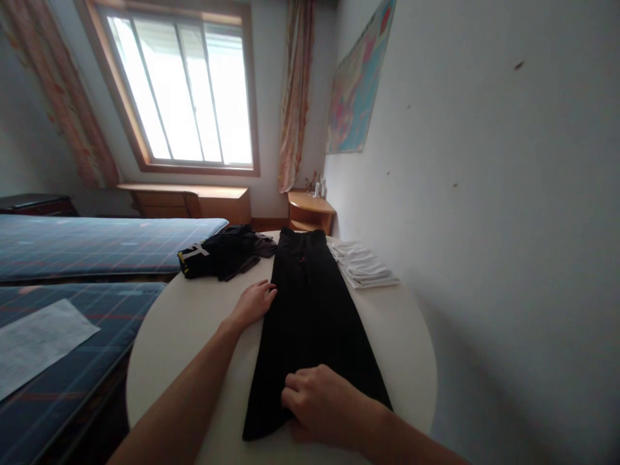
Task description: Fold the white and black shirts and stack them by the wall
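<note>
A pair of black trousers [314,310] lies lengthwise on a round white table [169,349], waistband at the far edge and hems toward me. At the left edge of the trousers is my left hand [254,302], its fingers bent and closed on the cloth there. Down by the hem, my right hand [320,400] is curled closed on the black fabric; its fingertips are partly hidden.
A heap of dark clothes [227,252] sits left of the waistband, and folded white garments [363,263] lie to its right. Plaid mattresses [121,245] flank the table on the left, one bearing a paper sheet [43,342]. A wall [484,258] rises on the right.
</note>
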Action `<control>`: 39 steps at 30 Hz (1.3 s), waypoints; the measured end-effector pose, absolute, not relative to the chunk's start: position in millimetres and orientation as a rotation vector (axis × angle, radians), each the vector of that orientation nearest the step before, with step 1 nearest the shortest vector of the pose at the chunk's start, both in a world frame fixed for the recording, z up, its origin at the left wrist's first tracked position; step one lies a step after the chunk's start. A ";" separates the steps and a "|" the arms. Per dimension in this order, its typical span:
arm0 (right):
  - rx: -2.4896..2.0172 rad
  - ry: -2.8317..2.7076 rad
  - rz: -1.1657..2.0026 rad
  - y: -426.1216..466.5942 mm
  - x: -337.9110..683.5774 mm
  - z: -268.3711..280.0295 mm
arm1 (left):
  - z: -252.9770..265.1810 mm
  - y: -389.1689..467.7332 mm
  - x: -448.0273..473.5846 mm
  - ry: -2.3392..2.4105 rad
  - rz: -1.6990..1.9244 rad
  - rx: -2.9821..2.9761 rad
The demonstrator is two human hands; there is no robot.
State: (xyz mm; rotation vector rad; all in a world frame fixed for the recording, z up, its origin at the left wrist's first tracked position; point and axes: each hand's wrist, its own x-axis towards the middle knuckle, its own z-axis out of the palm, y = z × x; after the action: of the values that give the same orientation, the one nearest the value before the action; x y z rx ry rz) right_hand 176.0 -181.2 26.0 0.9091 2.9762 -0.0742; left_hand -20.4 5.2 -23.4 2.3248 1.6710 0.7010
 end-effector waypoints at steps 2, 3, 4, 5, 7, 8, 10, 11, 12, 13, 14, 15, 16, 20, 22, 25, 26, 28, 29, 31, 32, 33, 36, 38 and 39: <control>0.783 3.005 -0.172 -184.5 164.3 20.8 | -17.9 6.8 -24.9 1.673 0.759 2.307; 0.697 3.016 -0.229 -186.9 157.7 17.0 | -15.4 7.5 -27.5 1.675 0.784 2.303; 0.590 3.014 -0.295 -189.2 151.1 13.2 | -13.4 8.0 -30.0 1.675 0.806 2.301; 0.513 3.004 -0.360 -191.1 145.1 10.2 | -12.0 8.5 -32.2 1.673 0.827 2.301; 0.375 2.977 -0.520 -191.0 137.2 9.8 | -11.4 9.1 -34.8 1.656 0.865 2.304; 0.337 2.964 -0.601 -187.9 136.2 13.4 | -12.4 9.2 -35.0 1.641 0.878 2.310; 0.371 2.953 -0.718 -173.5 141.3 27.2 | -16.3 9.0 -33.5 1.598 0.878 2.344; 0.562 2.980 -0.714 -162.0 147.2 35.9 | -19.0 8.6 -31.9 1.568 0.863 2.373; 0.805 2.999 -0.671 -147.7 155.0 44.4 | -21.8 8.0 -30.1 1.539 0.839 2.405; 1.116 3.009 -0.570 -131.2 164.3 51.9 | -24.5 7.2 -28.2 1.511 0.810 2.436; 1.443 2.966 -0.446 -113.1 174.7 57.6 | -26.9 6.3 -26.3 1.486 0.781 2.462; 1.741 2.876 -0.313 -94.2 185.8 61.2 | -28.8 5.4 -24.5 1.470 0.754 2.481; 2.002 2.755 -0.203 -75.4 197.0 62.5 | -30.1 4.5 -22.8 1.465 0.727 2.490; 2.483 2.323 0.038 -13.9 234.7 51.8 | -30.7 2.0 -18.2 1.500 0.648 2.490; 2.562 2.198 0.069 4.9 245.4 41.7 | -29.8 1.1 -16.5 1.529 0.637 2.487; 2.620 2.110 0.067 21.3 252.7 25.2 | -28.7 -0.5 -14.1 1.566 0.639 2.477; 2.638 2.095 0.069 24.8 254.0 19.9 | -28.5 -1.1 -13.3 1.574 0.647 2.470; 2.667 2.080 0.075 30.0 256.6 10.4 | -28.1 -1.8 -11.9 1.580 0.662 2.460; 2.682 2.075 0.080 31.8 258.1 6.6 | -28.0 -2.0 -11.2 1.583 0.669 2.457; 2.710 2.057 0.086 34.1 261.3 1.2 | -27.7 -1.8 -9.9 1.597 0.673 2.456; 2.719 2.048 0.087 34.7 262.8 -0.5 | -27.7 -1.5 -9.4 1.605 0.670 2.457; 2.726 2.040 0.087 34.8 263.7 -1.4 | -27.8 -1.1 -9.0 1.612 0.665 2.458; 2.723 2.059 0.094 33.3 262.4 -1.4 | -28.6 0.0 -8.1 1.619 0.651 2.457; 2.697 2.176 0.146 31.1 257.7 -0.3 | -28.6 -0.1 -7.6 1.616 0.662 2.452; 2.657 2.282 0.176 29.8 254.5 0.2 | -28.2 -0.5 -7.2 1.613 0.674 2.450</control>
State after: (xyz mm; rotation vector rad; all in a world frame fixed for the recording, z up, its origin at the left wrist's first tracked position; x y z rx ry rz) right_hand 254.5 29.8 0.2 2.6571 2.2823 0.1763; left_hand -7.2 -0.5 -28.2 2.4497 1.6128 0.6741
